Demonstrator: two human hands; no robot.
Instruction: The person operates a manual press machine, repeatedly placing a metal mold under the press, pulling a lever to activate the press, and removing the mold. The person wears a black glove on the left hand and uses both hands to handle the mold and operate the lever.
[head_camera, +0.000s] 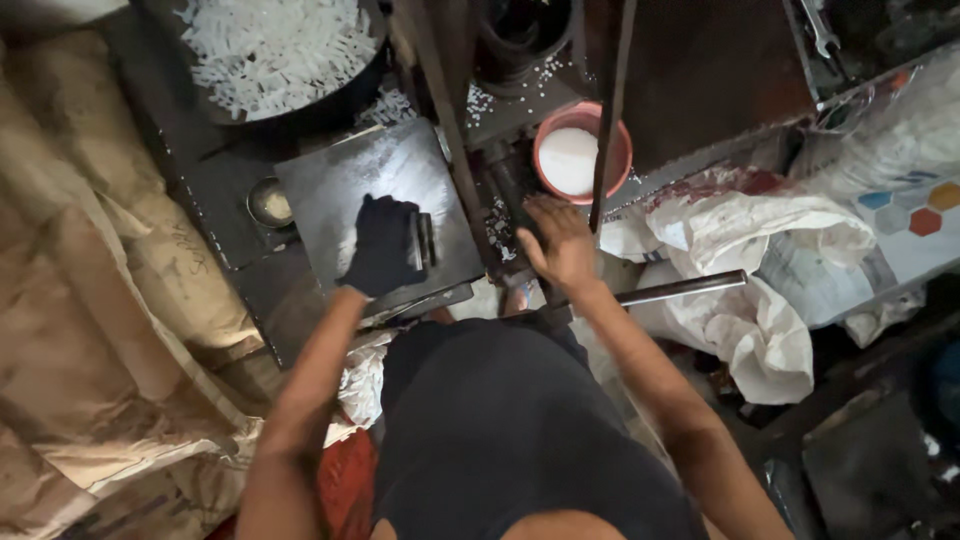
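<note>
Metal block (424, 241), small and dark, lies near the right edge of a flat dark metal plate (345, 185), and we see the left hand (383, 245), in a black glove, curled around it with the fingers clamped on its left side. The plate carries a dusting of white powder toward its far edge. Just off its left edge a small round metal cup (269, 202) sits on the dark bench (215, 175).

The right hand (560, 243) is bare and rests flat, fingers spread and holding nothing, on the dark machine part (503, 200) just beyond the plate's right edge. A thin dark rod (610, 110) hangs upright just to the right of this hand, crossing in front of a pink bowl (583, 150) filled with white powder. The bowl stands beyond the right hand, at the far side of the machine part.

At the far left corner of the bench, a big dark pan (320, 100) holds a heap of small white pieces (270, 45), and a few of these lie scattered between the pan and the bowl. A metal bar (680, 289) runs out to the right from beneath the right wrist, over crumpled white sacks (760, 280). Brown sacks (100, 280) are piled along the left side of the bench
</note>
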